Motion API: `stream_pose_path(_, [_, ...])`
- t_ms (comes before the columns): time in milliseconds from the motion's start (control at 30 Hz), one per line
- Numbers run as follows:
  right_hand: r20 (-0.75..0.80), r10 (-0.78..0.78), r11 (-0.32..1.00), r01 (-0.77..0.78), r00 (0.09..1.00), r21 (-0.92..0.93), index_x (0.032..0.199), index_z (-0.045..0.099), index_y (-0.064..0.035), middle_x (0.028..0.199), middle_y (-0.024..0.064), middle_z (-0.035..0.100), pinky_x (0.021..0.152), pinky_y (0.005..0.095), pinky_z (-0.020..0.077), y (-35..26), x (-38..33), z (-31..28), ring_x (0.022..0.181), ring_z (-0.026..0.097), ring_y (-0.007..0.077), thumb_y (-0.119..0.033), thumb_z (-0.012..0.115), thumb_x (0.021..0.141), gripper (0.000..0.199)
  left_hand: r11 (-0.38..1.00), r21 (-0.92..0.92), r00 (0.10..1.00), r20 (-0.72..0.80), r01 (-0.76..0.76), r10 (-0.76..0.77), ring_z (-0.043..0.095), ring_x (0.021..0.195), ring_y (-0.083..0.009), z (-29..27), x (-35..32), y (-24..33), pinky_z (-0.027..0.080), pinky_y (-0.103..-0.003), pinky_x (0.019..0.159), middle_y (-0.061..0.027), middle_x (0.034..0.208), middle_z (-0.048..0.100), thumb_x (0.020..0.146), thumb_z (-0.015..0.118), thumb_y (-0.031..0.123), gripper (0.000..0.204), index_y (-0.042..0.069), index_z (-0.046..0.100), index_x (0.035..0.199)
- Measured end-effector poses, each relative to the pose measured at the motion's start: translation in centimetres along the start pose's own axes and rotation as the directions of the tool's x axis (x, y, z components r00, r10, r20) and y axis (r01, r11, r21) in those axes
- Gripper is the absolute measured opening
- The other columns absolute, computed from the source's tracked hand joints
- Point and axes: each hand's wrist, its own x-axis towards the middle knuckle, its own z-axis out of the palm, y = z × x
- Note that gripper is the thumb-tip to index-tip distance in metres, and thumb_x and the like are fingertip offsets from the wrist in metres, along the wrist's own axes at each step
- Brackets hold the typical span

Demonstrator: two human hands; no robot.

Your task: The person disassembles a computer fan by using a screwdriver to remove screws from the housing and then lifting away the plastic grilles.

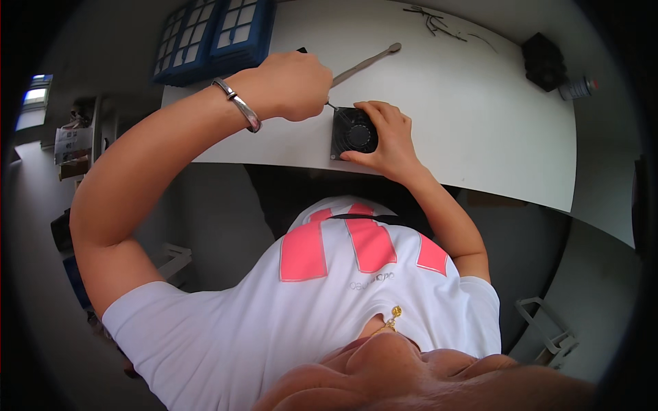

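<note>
A black square cooling fan [358, 138] with a round grille lies on the white table, close to its near edge. My right hand [389, 137] grips the fan from its right side, thumb on the near edge and fingers at the far one. My left hand [295, 85], with a silver bracelet at the wrist, is closed in a fist around what looks like a screwdriver [332, 105]. Its thin shaft reaches the fan's far left corner, while most of the handle is hidden in the fist. Beyond that fist lies a long grey tool [370, 61] with a rounded end.
Blue trays [257, 41] with white compartments stand at the table's far left. Thin black strips [439, 26] lie at the far edge. Stacked black parts [543, 61] and a small can [578, 88] sit at the far right of the white table [480, 123].
</note>
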Motion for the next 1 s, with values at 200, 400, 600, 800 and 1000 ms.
stream_pose_path(200, [-0.137, -0.177, 0.983, 0.166, 0.975, -0.083, 0.13, 0.056, -0.0078, 0.123, 0.0098, 0.056, 0.092, 0.0422, 0.0441, -2.3, 2.9, -1.0, 0.11, 0.056, 0.0257, -0.027, 0.085, 0.072, 0.069, 0.991, 0.121, 0.991, 0.128, -0.06, 0.044, 0.07, 0.079, -0.0335, -1.5, 0.9, 1.6, 0.055, -0.041, 0.067, -0.018, 0.082, 0.07, 0.09, 0.065, 0.022, 0.023, 0.001, 0.074, 0.087])
stream_pose_path(400, [-0.11, -0.098, 0.941, 0.128, 0.989, 0.314, 0.106, 0.066, -0.0028, 0.088, 0.0118, 0.065, 0.068, 0.0365, 0.0504, -2.0, 5.3, 1.1, 0.073, 0.062, 0.0282, -0.008, 0.072, 0.087, 0.02, 0.986, 0.057, 0.979, -0.124, -0.154, 0.16, 0.069, 0.078, -0.0342, -0.3, -0.1, 1.6, 0.054, -0.041, 0.068, -0.0154, 0.079, 0.068, 0.085, 0.066, 0.008, 0.012, 0.001, 0.066, 0.095])
stream_pose_path(600, [-0.175, -0.093, 0.942, 0.144, 0.98, 0.303, 0.101, 0.068, -0.0031, 0.087, 0.011, 0.065, 0.068, 0.036, 0.0501, -1.9, 5.2, 2.1, 0.074, 0.062, 0.0274, -0.006, 0.071, 0.087, 0.014, 0.887, 0.059, 0.793, -0.422, -0.459, 0.438, 0.066, 0.072, -0.0337, 0.9, -2.0, -1.9, 0.051, -0.04, 0.063, -0.0141, 0.075, 0.063, 0.08, 0.061, -0.004, 0.01, -0.002, 0.058, 0.09])
stream_pose_path(800, [-0.126, -0.058, 0.955, 0.092, 0.99, 0.282, 0.1, 0.068, -0.0028, 0.086, 0.0092, 0.065, 0.064, 0.0321, 0.0504, -2.2, 5.5, 1.7, 0.068, 0.062, 0.0227, -0.003, 0.07, 0.087, 0.013, 0.92, 0.012, 0.826, -0.435, -0.393, 0.358, 0.065, 0.068, -0.0345, 2.2, -1.2, -1.7, 0.051, -0.035, 0.058, -0.0173, 0.07, 0.061, 0.082, 0.064, 0.002, 0.008, -0.004, 0.059, 0.08])
stream_pose_path(1000, [-0.044, 0.053, 0.943, -0.036, 0.998, 0.331, 0.102, 0.069, -0.0029, 0.084, 0.005, 0.064, 0.063, 0.0276, 0.0505, -2.2, 5.5, 1.5, 0.067, 0.06, 0.0129, -0.003, 0.066, 0.091, 0.011, 0.971, -0.157, 0.864, -0.498, -0.18, 0.079, 0.066, 0.071, -0.0323, 2.1, -1.3, -1.0, 0.052, -0.035, 0.06, -0.0134, 0.075, 0.063, 0.09, 0.062, 0.007, 0.015, -0.003, 0.059, 0.08])
